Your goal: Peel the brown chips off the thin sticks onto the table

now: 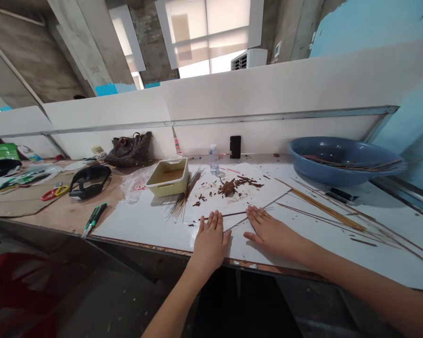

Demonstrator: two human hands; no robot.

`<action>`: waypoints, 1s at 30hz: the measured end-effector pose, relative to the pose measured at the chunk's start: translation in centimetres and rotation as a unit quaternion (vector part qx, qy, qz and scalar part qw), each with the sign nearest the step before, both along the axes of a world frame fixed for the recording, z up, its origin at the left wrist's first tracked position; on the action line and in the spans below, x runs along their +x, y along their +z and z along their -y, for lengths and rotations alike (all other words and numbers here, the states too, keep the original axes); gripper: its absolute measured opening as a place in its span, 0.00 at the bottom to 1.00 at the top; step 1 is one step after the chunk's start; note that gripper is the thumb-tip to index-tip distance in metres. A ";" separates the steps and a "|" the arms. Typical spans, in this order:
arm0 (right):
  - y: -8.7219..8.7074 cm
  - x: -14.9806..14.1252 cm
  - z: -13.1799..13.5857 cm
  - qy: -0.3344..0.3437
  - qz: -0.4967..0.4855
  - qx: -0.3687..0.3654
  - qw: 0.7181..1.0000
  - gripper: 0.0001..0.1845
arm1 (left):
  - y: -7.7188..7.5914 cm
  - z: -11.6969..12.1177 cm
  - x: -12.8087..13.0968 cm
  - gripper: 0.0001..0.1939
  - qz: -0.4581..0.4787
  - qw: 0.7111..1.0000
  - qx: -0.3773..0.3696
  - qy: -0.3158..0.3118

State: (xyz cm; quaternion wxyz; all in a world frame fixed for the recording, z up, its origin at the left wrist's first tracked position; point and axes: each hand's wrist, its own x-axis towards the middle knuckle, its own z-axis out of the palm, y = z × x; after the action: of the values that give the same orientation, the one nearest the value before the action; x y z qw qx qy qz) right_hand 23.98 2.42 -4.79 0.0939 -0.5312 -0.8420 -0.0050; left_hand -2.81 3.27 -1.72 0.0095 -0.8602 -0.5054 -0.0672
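Stick (234, 214), thin and brown, lies across a white board (144, 230) at the fingertips of the 2 hands, its long axis running side to side. Left hand (209, 246) and right hand (272, 233) rest flat, palms down and apart, clamped on nothing. Left hand is nearer the stick's middle, its fingers seeming to cross over it (the overlap is hard to tell from here), while the right fingertips sit by its right end. Stick looks dry, straight and slender. Brown shavings (229, 187) lie scattered beyond it, a bundle of sticks (183, 199) leans by a cream tray (169, 176), and more sticks (324, 211) lie to the right.
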 end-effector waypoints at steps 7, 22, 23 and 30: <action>1.4 -0.3 -2.2 -0.006 0.015 -0.012 1.000 0.54 | 1.4 -2.3 1.3 0.35 -0.007 0.999 -0.036 0.029; 4.7 7.5 -6.8 0.087 -0.139 0.056 0.985 0.20 | 4.3 -4.3 3.6 0.27 0.039 0.995 0.094 -0.014; 4.5 7.5 -6.7 0.081 -0.152 0.057 0.983 0.18 | 4.9 -4.9 4.1 0.24 0.038 0.994 0.099 -0.038; 3.7 7.4 -6.6 0.051 -0.193 0.055 0.978 0.15 | 7.0 -9.7 7.9 0.13 -0.009 0.970 0.071 -0.231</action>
State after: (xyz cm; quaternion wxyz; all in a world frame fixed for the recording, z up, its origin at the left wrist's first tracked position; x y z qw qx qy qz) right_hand 31.38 9.07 -1.04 0.2838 -0.4726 -0.8325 0.0558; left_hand 5.08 12.97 5.27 0.0592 -0.9514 -0.2867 -0.0950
